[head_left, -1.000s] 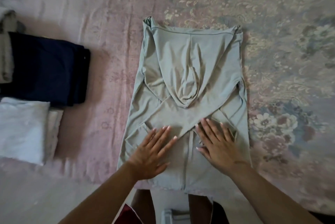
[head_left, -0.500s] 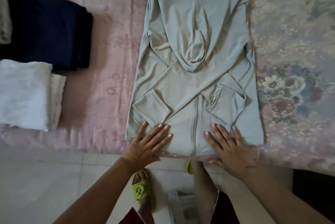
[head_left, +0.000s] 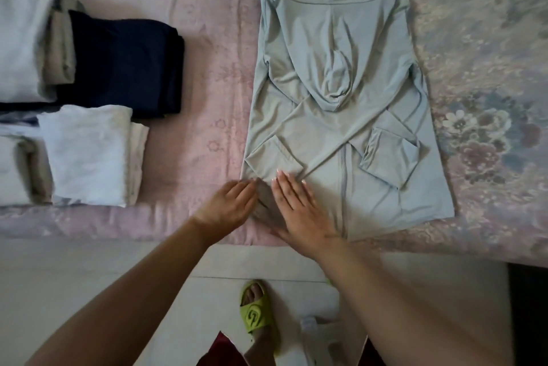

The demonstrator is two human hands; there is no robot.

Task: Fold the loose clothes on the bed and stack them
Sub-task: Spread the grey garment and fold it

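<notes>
A pale grey-green hoodie (head_left: 341,116) lies flat on the bed (head_left: 207,39), front up, hood folded down over the chest and both sleeves crossed over the body, the zip running down to the hem at the bed's near edge. The left hand (head_left: 228,205) sits at the hoodie's lower left corner, fingers curled around the fabric there; the corner is lifted and bunched between the two hands, so this grip pinches the hem. The right hand (head_left: 299,211) lies flat on the cloth just beside it, fingers together and straight, palm pressing down near the left cuff; it grasps nothing.

To the left, well apart from the hoodie, folded clothes rest on the bed: a navy stack (head_left: 124,60), a white stack (head_left: 89,155) in front of it touching its near edge, and more pale folded items (head_left: 26,33) at the far left, partly cut off.

Below the bed edge, a foot in a lime green slipper (head_left: 255,309) stands on the tiled floor (head_left: 59,270).
</notes>
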